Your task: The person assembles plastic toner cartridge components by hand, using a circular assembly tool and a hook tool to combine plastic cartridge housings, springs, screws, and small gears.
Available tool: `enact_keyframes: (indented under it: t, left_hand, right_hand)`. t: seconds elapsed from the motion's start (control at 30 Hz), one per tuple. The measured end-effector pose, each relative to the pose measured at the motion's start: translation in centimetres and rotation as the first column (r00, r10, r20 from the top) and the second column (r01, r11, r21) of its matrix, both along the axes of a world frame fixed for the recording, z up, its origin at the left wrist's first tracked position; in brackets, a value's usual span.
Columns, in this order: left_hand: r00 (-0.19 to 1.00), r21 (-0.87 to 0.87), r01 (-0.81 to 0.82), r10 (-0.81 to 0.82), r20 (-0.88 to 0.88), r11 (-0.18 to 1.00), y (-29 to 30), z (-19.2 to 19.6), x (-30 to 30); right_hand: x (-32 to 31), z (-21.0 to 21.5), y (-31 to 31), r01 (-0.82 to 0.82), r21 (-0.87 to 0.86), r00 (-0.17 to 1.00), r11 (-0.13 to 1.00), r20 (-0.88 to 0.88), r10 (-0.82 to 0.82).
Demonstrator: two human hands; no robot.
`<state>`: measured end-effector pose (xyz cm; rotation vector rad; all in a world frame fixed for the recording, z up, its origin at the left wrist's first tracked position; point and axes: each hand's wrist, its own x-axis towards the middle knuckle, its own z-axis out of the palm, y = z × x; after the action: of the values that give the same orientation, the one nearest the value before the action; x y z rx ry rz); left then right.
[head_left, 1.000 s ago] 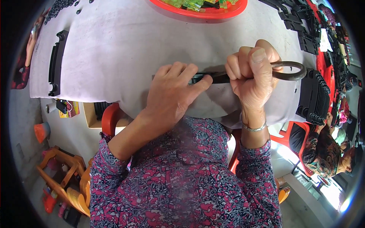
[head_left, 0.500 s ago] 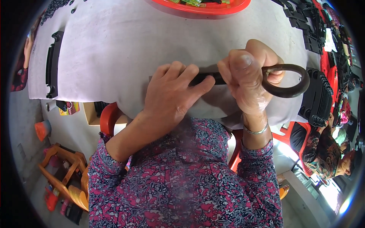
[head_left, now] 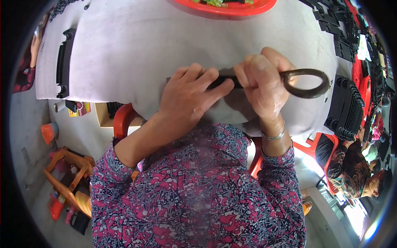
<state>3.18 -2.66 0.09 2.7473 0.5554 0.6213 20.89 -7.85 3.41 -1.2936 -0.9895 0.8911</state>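
My left hand (head_left: 186, 93) lies over a long black part (head_left: 237, 82) on the cloth-covered table and holds it down, fingers bent around it. Most of that part is hidden under my hands. My right hand (head_left: 264, 80) is closed in a fist around a tool with a dark ring-shaped handle (head_left: 306, 94). The ring sticks out to the right of the fist. The tool's working end is hidden by my fingers, at the right end of the black part.
A red tray (head_left: 231, 11) with green and black pieces stands at the far edge. One notched black strip (head_left: 64, 62) lies at left, and stacked black strips (head_left: 345, 109) at right. Another person's hand (head_left: 36, 45) shows at far left; a person (head_left: 351, 169) sits at right.
My right hand and the ring handle have shifted slightly left, and the ring looks flatter and blurred. My left hand keeps its hold on the black part. The whole view has shifted a little.
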Motion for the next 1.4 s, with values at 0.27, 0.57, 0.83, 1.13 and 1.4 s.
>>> enact_keyframes:
  t: [0.27, 0.57, 0.83, 1.13, 1.4]
  left_hand:
    - [0.999, -0.006, -0.012, 0.011, -0.04, 1.0, -0.2, -0.1, -0.2]
    - [1.0, 0.001, -0.01, 0.01, -0.025, 1.0, -0.3, -0.2, -0.1]
    - [1.0, 0.034, 0.017, -0.016, -0.022, 0.999, 0.1, -0.7, 0.0]
    - [0.999, 0.086, 0.013, -0.01, -0.043, 0.996, 0.1, -0.5, 0.0]
    - [0.999, 0.05, 0.011, -0.009, -0.049, 0.999, 0.1, -0.6, -0.2]
  right_hand:
    - [-0.5, 0.0, 0.3, -0.061, 0.259, 0.936, 0.964, -0.321, 0.146]
    - [-0.8, -0.2, 0.1, -0.103, 0.194, 0.965, 0.976, -0.217, 0.145]
    - [-0.7, -0.7, 0.2, -0.057, 0.196, 0.958, 0.979, -0.264, 0.109]
    - [-0.9, -0.6, 0.3, -0.004, 0.31, 0.94, 0.951, -0.323, 0.11]
    - [1.2, -0.9, 0.5, -0.037, 0.189, 0.876, 0.981, -0.466, 0.123]
